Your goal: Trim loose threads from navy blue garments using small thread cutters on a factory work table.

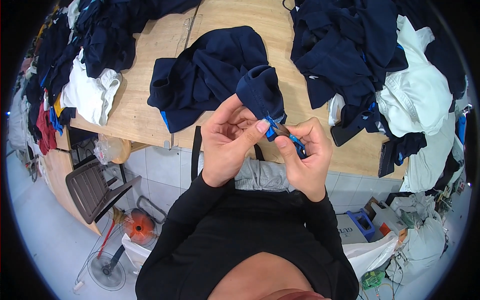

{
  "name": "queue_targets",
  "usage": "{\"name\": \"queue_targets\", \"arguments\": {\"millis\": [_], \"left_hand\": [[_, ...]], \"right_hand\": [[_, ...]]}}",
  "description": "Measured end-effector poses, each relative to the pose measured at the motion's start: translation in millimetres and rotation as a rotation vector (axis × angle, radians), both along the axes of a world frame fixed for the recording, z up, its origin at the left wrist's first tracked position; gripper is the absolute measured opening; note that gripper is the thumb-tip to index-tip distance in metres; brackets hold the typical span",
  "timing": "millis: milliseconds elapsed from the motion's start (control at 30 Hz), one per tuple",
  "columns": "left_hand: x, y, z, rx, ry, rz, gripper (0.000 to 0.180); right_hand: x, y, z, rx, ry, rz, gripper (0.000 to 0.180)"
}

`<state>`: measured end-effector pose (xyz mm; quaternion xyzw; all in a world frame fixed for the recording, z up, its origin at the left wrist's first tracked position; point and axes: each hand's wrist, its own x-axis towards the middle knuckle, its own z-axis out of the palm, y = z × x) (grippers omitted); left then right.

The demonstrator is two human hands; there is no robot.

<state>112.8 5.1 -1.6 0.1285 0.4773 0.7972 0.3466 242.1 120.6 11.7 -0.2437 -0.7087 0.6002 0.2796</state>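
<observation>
A dark navy garment point(215, 65) lies bunched on the wooden table in front of me, one end lifted toward me. My left hand point(230, 140) pinches that end between thumb and fingers, where a bright blue trim and loose threads show. In my right hand point(310, 155) is a small pair of thread snips point(282, 131) with blue on the handle. Their metal tips touch or nearly touch the blue trim beside my left thumb. My fingers hide most of the handle, and I cannot tell whether the blades are closed.
Navy garments point(345, 45) and white garments point(415, 95) are heaped at the right. Another navy pile point(107, 40) and a white garment point(90, 90) lie at the left. Below stand a brown plastic chair point(90, 190), a fan point(106, 270), cartons point(352, 229) and white sacks point(420, 250).
</observation>
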Motion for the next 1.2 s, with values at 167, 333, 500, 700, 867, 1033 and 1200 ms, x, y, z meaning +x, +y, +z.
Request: {"name": "queue_targets", "arguments": {"millis": [167, 333, 500, 700, 867, 1033, 1200], "left_hand": [[0.3, -1.4, -0.3, -0.007, -0.004, -0.007, 0.062], [-0.8, -2.0, 0.3, -0.013, -0.014, -0.033, 0.062], [1.4, 2.5, 6.4, 0.071, -0.114, -0.007, 0.059], [2.8, 1.3, 2.6, 0.054, -0.064, -0.048, 0.056], [1.8, 2.6, -0.1, 0.047, -0.025, -0.078, 0.056], [0.8, 0.6, 3.8, 0.061, -0.034, -0.041, 0.054], [27.2, 19.1, 17.5, 0.034, 0.603, -0.445, 0.037]], "right_hand": [[0.5, 1.3, -0.2, -0.047, -0.016, 0.008, 0.024], [0.6, 1.5, 2.1, -0.068, 0.015, -0.023, 0.023], [2.1, 0.8, 2.4, -0.031, 0.029, -0.035, 0.025], [2.1, 1.6, 4.5, 0.02, -0.003, -0.041, 0.027], [4.1, 4.0, 1.3, 0.049, -0.007, -0.042, 0.027], [1.1, 2.0, 4.4, -0.018, 0.032, -0.06, 0.025], [25.5, 46.6, -10.7, -0.004, 0.194, -0.363, 0.028]]}}
